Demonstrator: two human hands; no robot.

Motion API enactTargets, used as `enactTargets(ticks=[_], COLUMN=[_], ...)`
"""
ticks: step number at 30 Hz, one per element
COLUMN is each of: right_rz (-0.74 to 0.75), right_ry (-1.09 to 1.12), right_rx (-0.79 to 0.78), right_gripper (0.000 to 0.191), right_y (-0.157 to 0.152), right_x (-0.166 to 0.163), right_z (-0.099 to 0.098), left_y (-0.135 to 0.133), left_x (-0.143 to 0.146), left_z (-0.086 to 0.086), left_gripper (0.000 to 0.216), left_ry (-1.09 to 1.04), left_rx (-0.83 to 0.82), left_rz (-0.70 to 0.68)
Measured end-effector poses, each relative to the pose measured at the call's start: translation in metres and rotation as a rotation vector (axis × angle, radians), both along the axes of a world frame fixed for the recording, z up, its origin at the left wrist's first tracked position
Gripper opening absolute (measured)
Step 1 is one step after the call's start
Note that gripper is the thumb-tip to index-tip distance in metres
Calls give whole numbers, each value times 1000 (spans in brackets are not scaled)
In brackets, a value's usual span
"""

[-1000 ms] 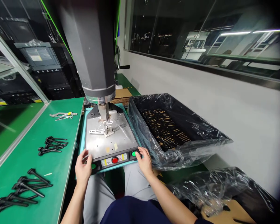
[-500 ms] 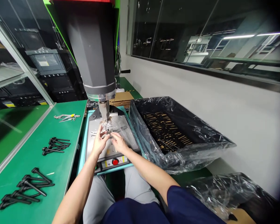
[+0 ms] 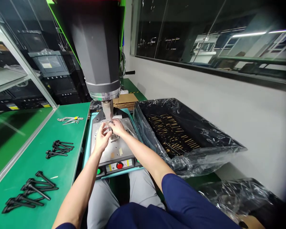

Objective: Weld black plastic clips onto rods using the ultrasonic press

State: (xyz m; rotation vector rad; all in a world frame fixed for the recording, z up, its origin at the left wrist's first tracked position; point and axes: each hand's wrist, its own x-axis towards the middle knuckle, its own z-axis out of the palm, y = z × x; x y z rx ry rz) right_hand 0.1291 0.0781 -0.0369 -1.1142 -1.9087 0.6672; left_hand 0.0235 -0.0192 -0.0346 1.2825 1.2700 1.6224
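Observation:
My left hand [image 3: 102,139] is beside a small metal fixture [image 3: 114,138] on the machine's plate, fingers curved and thumb apart. My right hand [image 3: 118,128] has its fingers bent together above the fixture, close to the metal tip [image 3: 107,110] of the press head. What its fingertips grip is hidden. Shiny clear plastic film [image 3: 126,123] shows around the fingers and behind the right hand. A small dark piece stands between the two hands, too small to name.
The grey press head [image 3: 95,54] hangs above my hands. A red button [image 3: 119,165] and a green button [image 3: 99,171] are on the base. Right stands a plastic-lined tray [image 3: 219,135] with many thin pieces. Black screw-like parts [image 3: 30,194] and metal tools [image 3: 70,119] lie left.
My right hand has moved forward and up, towards the press tip, and the fixture below it now shows. My left hand stays near the same place, and the view has shifted slightly.

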Motion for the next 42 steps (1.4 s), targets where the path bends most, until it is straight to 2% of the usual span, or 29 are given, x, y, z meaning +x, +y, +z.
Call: enactTargets(ticks=[3,6,9,12,15,17,19,21,23,26,29,33,37,39,42], right_rz=[49,38,16,-7,45,164,266,289,282,292,313,345,366,358,366], right_ry=[-8,25,54,97,233,397,544,596,564,472,408,439,463,456,391], right_rx=[7,54,44,23,-157,-371,-494,-451,-336,-223,-157,-153,-229,-248,-306], right_gripper=[20,17,17,19,23,29,36,40,39,33,29,26,45,51,45], right_y=[8,3,-15,-47,-82,-100,-111,-118,-124,-134,-144,-150,-148,-146,-145], right_x=[-2,2,12,27,41,47,50,51,52,50,43,28,19,22,33], right_z=[7,14,15,2,-21,-33,-38,-35,-27,-14,-5,-4,-11,-17,-28], left_y=[0,0,-2,-6,-12,-19,-30,-45,-63,-89,-105,-112,-119,-121,-120], left_x=[-2,-3,-3,-4,-5,-5,-5,-4,-2,3,4,-3,-21,-39,-84], left_z=[2,2,-2,-11,-24,-33,-41,-47,-50,-50,-46,-50,-63,-69,-75], left_gripper=[74,75,74,71,73,78,83,80,67,45,36,27,24,26,32], left_ry=[10,11,29,40,-2,-50,-90,-101,-62,55,140,228,199,100,-70], left_rx=[0,-6,-6,-18,-66,-91,-105,-120,-134,-124,-105,-83,-138,-198,-277], left_rz=[4,25,41,52,76,80,75,54,0,-121,-158,-49,74,193,453])
